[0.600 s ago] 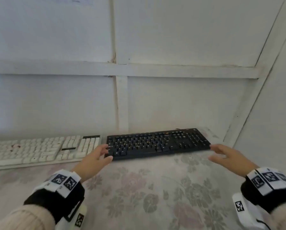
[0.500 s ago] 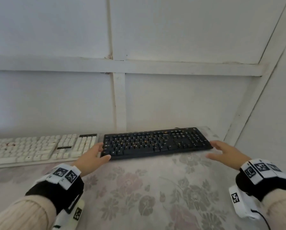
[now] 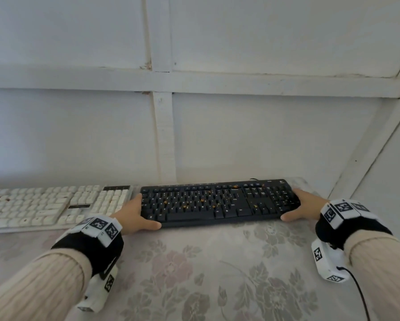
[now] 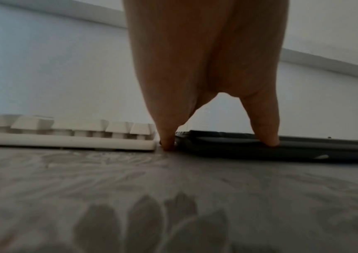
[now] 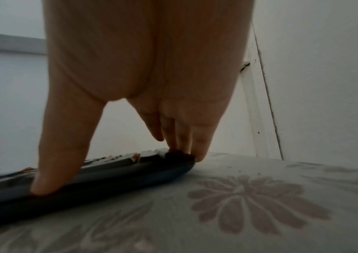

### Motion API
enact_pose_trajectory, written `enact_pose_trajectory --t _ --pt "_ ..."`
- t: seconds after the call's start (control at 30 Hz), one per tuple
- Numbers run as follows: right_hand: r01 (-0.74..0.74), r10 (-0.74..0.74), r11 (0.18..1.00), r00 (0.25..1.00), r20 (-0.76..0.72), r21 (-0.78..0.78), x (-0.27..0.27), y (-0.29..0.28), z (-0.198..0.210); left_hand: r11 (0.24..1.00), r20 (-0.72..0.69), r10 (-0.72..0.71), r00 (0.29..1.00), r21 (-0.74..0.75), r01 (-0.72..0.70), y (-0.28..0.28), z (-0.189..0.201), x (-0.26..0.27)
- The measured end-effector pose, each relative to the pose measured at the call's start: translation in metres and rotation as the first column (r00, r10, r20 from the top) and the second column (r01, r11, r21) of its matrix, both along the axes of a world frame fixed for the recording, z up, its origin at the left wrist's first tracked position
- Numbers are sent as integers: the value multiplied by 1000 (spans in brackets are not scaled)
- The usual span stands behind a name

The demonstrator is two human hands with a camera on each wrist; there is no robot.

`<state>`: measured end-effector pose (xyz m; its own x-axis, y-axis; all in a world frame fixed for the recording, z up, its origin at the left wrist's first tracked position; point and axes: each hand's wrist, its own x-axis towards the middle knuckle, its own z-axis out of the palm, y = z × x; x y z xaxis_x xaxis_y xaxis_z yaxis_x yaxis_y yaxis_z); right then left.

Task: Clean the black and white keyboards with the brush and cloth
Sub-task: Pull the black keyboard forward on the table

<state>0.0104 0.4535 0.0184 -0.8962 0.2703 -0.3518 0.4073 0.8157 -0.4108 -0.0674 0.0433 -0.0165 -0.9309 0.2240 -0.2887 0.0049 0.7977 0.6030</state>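
Orange crumbs [image 3: 201, 200] still dot the black keyboard [image 3: 217, 201] at centre frame — left hand [image 3: 134, 214] and right hand [image 3: 304, 206] pinch its ends; cleaning looks unstarted, brush and cloth unseen.

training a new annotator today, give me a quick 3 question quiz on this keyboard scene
1. True or false: both hands are on the black keyboard.
2. Multiple choice: the small orange crumbs lie on
A. the white keyboard
B. the black keyboard
C. the floral tablecloth
3. Short answer: what lies directly beside the left end of the black keyboard?

Key
1. True. The left hand holds its left end, thumb on the front edge, and the right hand holds its right end.
2. B. Orange bits sit among its keys.
3. The white keyboard; in the left wrist view a left fingertip dips into the gap between the two.
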Motion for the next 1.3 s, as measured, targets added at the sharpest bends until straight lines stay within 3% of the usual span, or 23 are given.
enact_pose_trajectory --t 0.43,0.73,0.93,1.3 --pt "-48 48 999 996 81 -3 -20 16 -8 999 72 32 997 -19 -30 2 4 -7" --pt "-46 47 998 998 32 -42 -8 18 -9 999 64 34 997 -17 -33 6 10 12" --pt "18 -16 994 1000 13 -110 19 14 -10 999 95 24 995 24 -27 -7 12 32" --pt "-92 92 991 996 -1 -95 82 -3 -9 993 53 -32 998 113 26 -36 5 83"
